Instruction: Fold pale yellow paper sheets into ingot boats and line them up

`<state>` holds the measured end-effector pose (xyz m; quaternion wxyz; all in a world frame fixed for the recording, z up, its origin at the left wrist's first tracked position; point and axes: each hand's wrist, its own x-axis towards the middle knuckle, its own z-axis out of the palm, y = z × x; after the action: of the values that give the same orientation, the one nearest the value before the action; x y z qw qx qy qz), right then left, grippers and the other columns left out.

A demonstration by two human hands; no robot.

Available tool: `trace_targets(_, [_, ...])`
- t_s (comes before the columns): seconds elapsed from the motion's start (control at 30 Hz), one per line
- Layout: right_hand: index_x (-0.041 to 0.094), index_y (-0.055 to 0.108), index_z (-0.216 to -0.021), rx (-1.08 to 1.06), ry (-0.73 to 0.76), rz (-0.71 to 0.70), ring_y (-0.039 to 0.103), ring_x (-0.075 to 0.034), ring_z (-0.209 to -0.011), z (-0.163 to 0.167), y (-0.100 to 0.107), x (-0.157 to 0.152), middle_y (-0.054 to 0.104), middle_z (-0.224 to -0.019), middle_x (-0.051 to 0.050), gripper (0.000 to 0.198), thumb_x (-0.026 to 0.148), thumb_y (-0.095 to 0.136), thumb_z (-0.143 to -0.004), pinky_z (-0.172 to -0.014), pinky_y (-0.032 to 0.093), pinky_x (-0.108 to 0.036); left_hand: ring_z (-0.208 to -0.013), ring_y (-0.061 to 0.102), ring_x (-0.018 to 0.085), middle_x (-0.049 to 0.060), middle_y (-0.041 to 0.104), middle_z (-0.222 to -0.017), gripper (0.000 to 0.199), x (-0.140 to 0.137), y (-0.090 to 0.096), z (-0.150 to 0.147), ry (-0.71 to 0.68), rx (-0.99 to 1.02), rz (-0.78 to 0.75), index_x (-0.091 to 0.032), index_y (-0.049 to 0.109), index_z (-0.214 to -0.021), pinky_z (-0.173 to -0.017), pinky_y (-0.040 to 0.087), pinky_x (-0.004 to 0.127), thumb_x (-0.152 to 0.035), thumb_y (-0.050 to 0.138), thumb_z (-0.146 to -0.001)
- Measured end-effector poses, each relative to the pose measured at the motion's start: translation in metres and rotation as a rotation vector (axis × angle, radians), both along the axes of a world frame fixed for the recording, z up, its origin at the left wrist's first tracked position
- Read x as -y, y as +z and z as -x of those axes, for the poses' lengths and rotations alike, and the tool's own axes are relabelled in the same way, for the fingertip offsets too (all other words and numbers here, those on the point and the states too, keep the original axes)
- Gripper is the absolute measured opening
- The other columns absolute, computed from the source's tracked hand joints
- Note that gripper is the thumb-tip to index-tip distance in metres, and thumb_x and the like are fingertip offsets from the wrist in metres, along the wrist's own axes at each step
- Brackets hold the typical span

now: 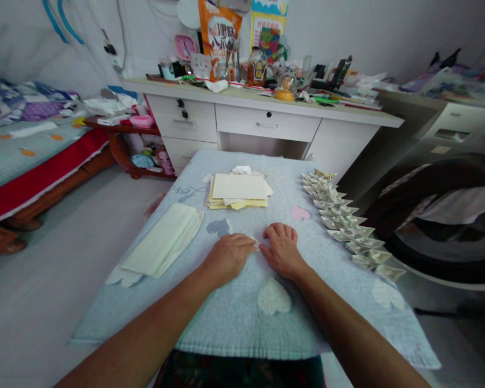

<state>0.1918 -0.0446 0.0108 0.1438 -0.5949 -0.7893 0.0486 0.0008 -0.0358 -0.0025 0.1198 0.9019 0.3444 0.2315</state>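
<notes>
In the head view a small piece of pale folded paper (255,244) lies on the cloth-covered table between my hands, mostly hidden by fingers. My left hand (231,257) is closed on its left end, fingertips pressed together. At the paper's right end is my right hand (283,250), its thumb close to the paper or touching it and its other fingers bent and apart over the cloth. Beyond both hands sits a stack of cream and yellow paper sheets (239,187). A pile of long pale green paper (161,237) lies to the left. Folded paper pieces (343,218) stand in a row on the right.
A light blue cloth (242,328) with heart patterns covers the table. Behind it stands a white desk (267,121) crowded with jars and packets. A washing machine (436,215) is at the right, and a bed (36,145) at the left.
</notes>
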Motion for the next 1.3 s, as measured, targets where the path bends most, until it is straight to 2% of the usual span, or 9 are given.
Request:
trace_targets(0.1, [0.022, 0.055, -0.100, 0.016, -0.008, -0.002, 0.042, -0.026, -0.104, 0.001, -0.001, 0.000, 0.052, -0.109, -0.009, 0.019, 0.035, 0.054, -0.086, -0.095, 0.028, -0.044, -0.098, 0.061, 0.018, 0.003, 0.071, -0.104, 0.017, -0.005, 0.004, -0.003, 0.025, 0.068, 0.064, -0.021, 0.070, -0.096, -0.090, 0.046, 0.036, -0.020, 0.056, -0.088])
trace_targets(0.23, [0.022, 0.055, -0.100, 0.035, -0.019, -0.017, 0.042, -0.026, -0.103, 0.001, -0.003, -0.001, 0.052, -0.108, -0.009, 0.018, 0.034, 0.053, -0.087, -0.095, 0.028, -0.044, -0.090, 0.060, 0.018, 0.003, 0.070, -0.093, 0.014, -0.012, 0.006, -0.008, 0.053, 0.110, 0.131, -0.019, 0.069, -0.083, -0.087, 0.044, 0.035, -0.019, 0.056, -0.087])
trace_targets(0.33, [0.022, 0.055, -0.100, 0.043, -0.019, -0.029, 0.042, -0.026, -0.103, 0.002, -0.003, -0.001, 0.052, -0.108, -0.009, 0.018, 0.035, 0.052, -0.088, -0.095, 0.028, -0.044, -0.089, 0.059, 0.018, 0.002, 0.069, -0.091, 0.011, -0.015, 0.006, -0.010, 0.069, 0.120, 0.164, -0.019, 0.067, -0.080, -0.086, 0.042, 0.034, -0.015, 0.057, -0.085])
trace_targets(0.5, [0.020, 0.055, -0.097, 0.041, -0.005, -0.027, 0.043, -0.027, -0.101, 0.003, -0.001, 0.001, 0.052, -0.105, -0.009, 0.030, 0.049, 0.049, -0.089, -0.094, 0.029, -0.045, -0.089, 0.055, 0.018, 0.002, 0.066, -0.091, 0.005, -0.015, 0.005, -0.011, 0.092, 0.094, 0.185, -0.019, 0.064, -0.080, -0.086, 0.041, 0.034, -0.017, 0.060, -0.082])
trace_targets(0.6, [0.019, 0.054, -0.099, 0.051, -0.011, -0.023, 0.043, -0.027, -0.102, 0.005, 0.001, 0.002, 0.052, -0.107, -0.010, 0.031, 0.048, 0.050, -0.088, -0.096, 0.027, -0.046, -0.096, 0.052, 0.020, 0.003, 0.062, -0.097, 0.005, -0.014, 0.005, -0.009, 0.135, 0.055, 0.169, -0.020, 0.064, -0.086, -0.089, 0.040, 0.035, -0.019, 0.062, -0.081])
trace_targets(0.77, [0.020, 0.053, -0.106, 0.057, -0.025, -0.012, 0.043, -0.028, -0.105, 0.006, 0.001, 0.002, 0.052, -0.110, -0.010, 0.031, 0.043, 0.055, -0.085, -0.099, 0.026, -0.048, -0.117, 0.042, 0.027, 0.005, 0.048, -0.125, 0.036, -0.013, 0.004, 0.004, 0.266, -0.037, 0.138, -0.028, 0.060, -0.112, -0.100, 0.033, 0.045, -0.027, 0.067, -0.077])
trace_targets(0.83, [0.021, 0.053, -0.107, 0.062, -0.023, -0.011, 0.042, -0.028, -0.106, 0.006, 0.000, 0.002, 0.052, -0.110, -0.010, 0.031, 0.043, 0.054, -0.085, -0.099, 0.025, -0.050, -0.122, 0.038, 0.029, 0.006, 0.045, -0.130, 0.043, -0.012, 0.005, 0.011, 0.288, -0.083, 0.134, -0.031, 0.058, -0.117, -0.104, 0.028, 0.048, -0.030, 0.069, -0.076])
trace_targets(1.1, [0.022, 0.055, -0.102, 0.058, 0.086, -0.063, 0.039, -0.027, -0.113, 0.010, 0.002, 0.002, 0.051, -0.116, -0.008, 0.018, 0.030, 0.054, -0.085, -0.107, 0.016, -0.052, -0.126, 0.036, 0.028, 0.006, 0.045, -0.133, 0.050, -0.010, 0.008, 0.020, 0.265, -0.136, 0.164, -0.033, 0.052, -0.126, -0.107, 0.025, 0.048, -0.031, 0.066, -0.078])
trace_targets(1.3, [0.022, 0.055, -0.100, 0.042, 0.076, -0.039, 0.041, -0.027, -0.109, 0.014, 0.001, -0.001, 0.052, -0.111, -0.008, 0.021, 0.038, 0.054, -0.086, -0.106, 0.018, -0.053, -0.127, 0.037, 0.025, 0.005, 0.045, -0.135, 0.053, -0.012, 0.008, 0.017, 0.172, -0.117, 0.177, -0.034, 0.051, -0.130, -0.108, 0.026, 0.047, -0.023, 0.063, -0.080])
